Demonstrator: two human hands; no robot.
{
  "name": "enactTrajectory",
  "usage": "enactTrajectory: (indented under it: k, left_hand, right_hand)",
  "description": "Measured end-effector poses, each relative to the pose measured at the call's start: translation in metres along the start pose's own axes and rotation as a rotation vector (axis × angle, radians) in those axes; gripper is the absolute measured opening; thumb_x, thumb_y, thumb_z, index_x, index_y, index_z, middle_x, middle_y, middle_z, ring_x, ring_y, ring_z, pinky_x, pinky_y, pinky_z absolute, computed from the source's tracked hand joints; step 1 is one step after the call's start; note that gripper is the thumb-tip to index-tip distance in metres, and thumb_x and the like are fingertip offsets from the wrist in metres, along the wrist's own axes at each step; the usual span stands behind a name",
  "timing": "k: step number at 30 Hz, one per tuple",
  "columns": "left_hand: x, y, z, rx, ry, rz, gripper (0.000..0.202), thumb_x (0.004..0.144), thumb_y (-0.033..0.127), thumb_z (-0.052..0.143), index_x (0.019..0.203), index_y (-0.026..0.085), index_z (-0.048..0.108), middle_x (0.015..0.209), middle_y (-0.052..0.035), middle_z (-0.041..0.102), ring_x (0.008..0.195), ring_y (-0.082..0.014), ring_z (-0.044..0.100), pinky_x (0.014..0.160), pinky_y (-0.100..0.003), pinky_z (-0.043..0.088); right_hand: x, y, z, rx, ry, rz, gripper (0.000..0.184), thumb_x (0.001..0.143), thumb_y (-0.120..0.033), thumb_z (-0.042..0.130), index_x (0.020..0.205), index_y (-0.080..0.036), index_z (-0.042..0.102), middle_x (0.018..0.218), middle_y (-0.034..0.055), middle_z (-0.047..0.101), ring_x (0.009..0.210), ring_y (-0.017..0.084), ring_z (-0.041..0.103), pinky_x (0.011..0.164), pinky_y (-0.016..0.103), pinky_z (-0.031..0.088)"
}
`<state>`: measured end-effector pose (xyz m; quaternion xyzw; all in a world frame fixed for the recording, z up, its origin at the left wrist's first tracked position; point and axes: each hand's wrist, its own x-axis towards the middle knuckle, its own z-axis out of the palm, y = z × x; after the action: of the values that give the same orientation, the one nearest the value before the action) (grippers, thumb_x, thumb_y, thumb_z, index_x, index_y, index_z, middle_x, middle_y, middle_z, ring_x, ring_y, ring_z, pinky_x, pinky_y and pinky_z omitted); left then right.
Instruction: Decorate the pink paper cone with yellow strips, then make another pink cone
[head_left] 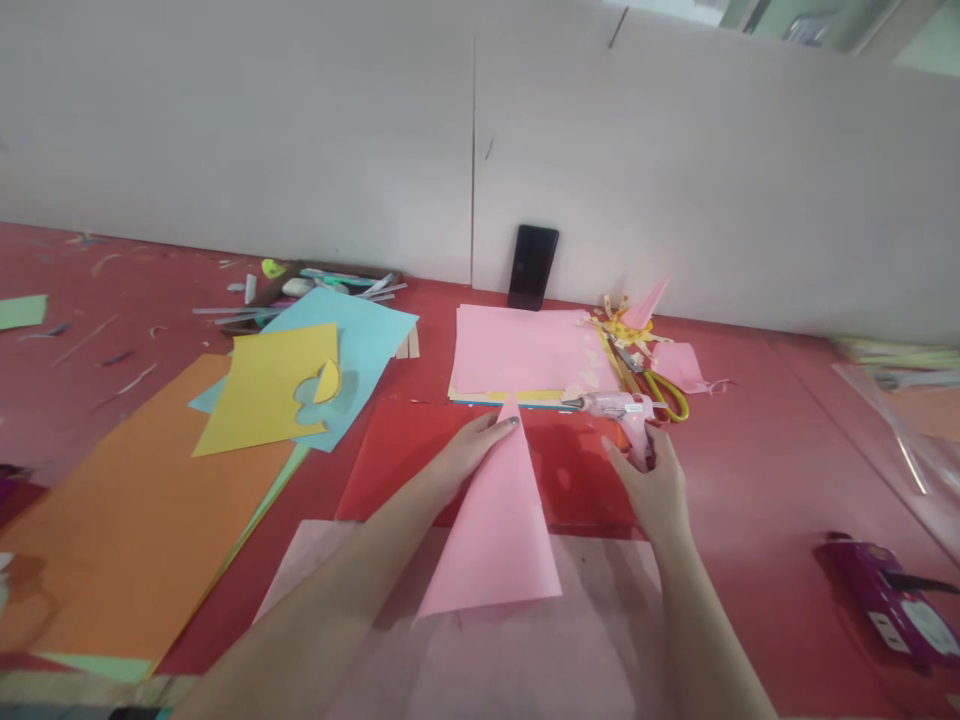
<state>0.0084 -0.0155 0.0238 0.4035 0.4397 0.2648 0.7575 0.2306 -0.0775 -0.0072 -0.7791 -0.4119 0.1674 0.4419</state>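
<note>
Right now, a pink paper cone (499, 535) is occupying the middle of the workspace, above a red sheet (397, 450) and a pale pink sheet (600, 600). Its long axis is running away from the person, leaning slightly right; its narrow tip is pointing toward the white wall (225, 120), its wide end facing back toward the person. The left hand (469, 455) is pinching the cone near its tip — the thumb is lying across the paper, the other fingers partly hiding behind it. The right hand (664, 485) is grasping a pink glue gun (611, 404) by its handle, thumb and fingers wrapping opposite sides. The nozzle is pointing left, toward the cone's tip but staying apart from it.

Just beyond the tip, a stack of pink paper (517, 345) is lying flat, and a black phone (533, 265) is leaning on the wall behind it. Yellow-handled scissors (671, 395) are lying right behind the glue gun, which is partly covering them — the nearest clutter to that hand. A smaller pink cone (646, 305) is resting among yellow scraps beyond. Leftward, a cut yellow sheet (270, 390) is overlapping blue paper (367, 345) and orange paper (150, 500). A purple power strip (892, 600) is sitting far right.
</note>
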Motion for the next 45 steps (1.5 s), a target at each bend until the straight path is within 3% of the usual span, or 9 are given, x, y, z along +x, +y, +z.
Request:
enactTrajectory:
  k: [7,15,20,31,37,45]
  left_hand:
    - [-0.004,0.001,0.004,-0.131,-0.063,0.029,0.037,0.073,0.048,0.054,0.095,0.019,0.051,0.092,-0.0088,0.063,0.082,-0.0219,0.061,0.068,-0.033,0.049]
    - [-0.006,0.005,0.007,-0.188,-0.091,-0.113,0.045,0.073,0.057,0.049,0.088,0.014,0.054,0.071,-0.0072,0.062,0.062,-0.0176,0.059,0.058,-0.029,0.047]
    - [-0.008,0.007,0.009,-0.212,-0.071,-0.103,0.041,0.073,0.052,0.053,0.099,0.02,0.052,0.068,-0.0018,0.058,0.059,-0.0158,0.057,0.056,-0.029,0.047]
    - [0.001,-0.001,-0.001,0.0,-0.081,-0.101,0.045,0.065,0.032,0.065,0.106,0.018,0.053,0.08,-0.0058,0.063,0.066,-0.0175,0.06,0.061,-0.029,0.047]
    - [-0.001,-0.003,-0.003,0.027,-0.127,-0.111,0.053,0.064,0.029,0.065,0.114,0.019,0.049,0.087,-0.008,0.064,0.07,-0.0192,0.06,0.063,-0.03,0.046]
    - [0.0,-0.001,-0.003,-0.006,-0.146,-0.103,0.057,0.064,0.027,0.064,0.118,0.019,0.048,0.082,-0.0069,0.063,0.068,-0.0179,0.06,0.065,-0.031,0.046]
  right_hand:
    - [0.001,0.001,0.001,-0.004,0.026,0.015,0.059,0.059,-0.051,0.063,0.106,-0.018,0.052,0.075,0.0015,0.055,0.064,0.014,0.048,0.064,0.026,0.042]
    - [0.001,0.002,0.0,-0.014,0.01,-0.016,0.059,0.06,-0.051,0.062,0.107,-0.016,0.052,0.079,0.0032,0.057,0.066,0.015,0.05,0.065,0.027,0.042]
    - [0.001,0.001,0.0,-0.011,-0.005,-0.007,0.061,0.06,-0.051,0.062,0.109,-0.016,0.051,0.081,0.0035,0.057,0.067,0.015,0.051,0.065,0.027,0.043]
    - [0.0,0.001,0.001,-0.068,0.01,-0.03,0.063,0.06,-0.053,0.061,0.11,-0.017,0.05,0.083,0.0046,0.059,0.07,0.017,0.052,0.067,0.028,0.043]
    - [-0.005,-0.007,0.002,-0.193,0.013,-0.162,0.058,0.061,-0.054,0.058,0.107,-0.018,0.052,0.083,0.0041,0.057,0.072,0.018,0.053,0.066,0.028,0.042]
    - [-0.01,-0.011,0.0,-0.216,-0.064,-0.257,0.049,0.067,-0.049,0.054,0.105,-0.019,0.05,0.09,0.0063,0.058,0.076,0.019,0.054,0.067,0.029,0.043]
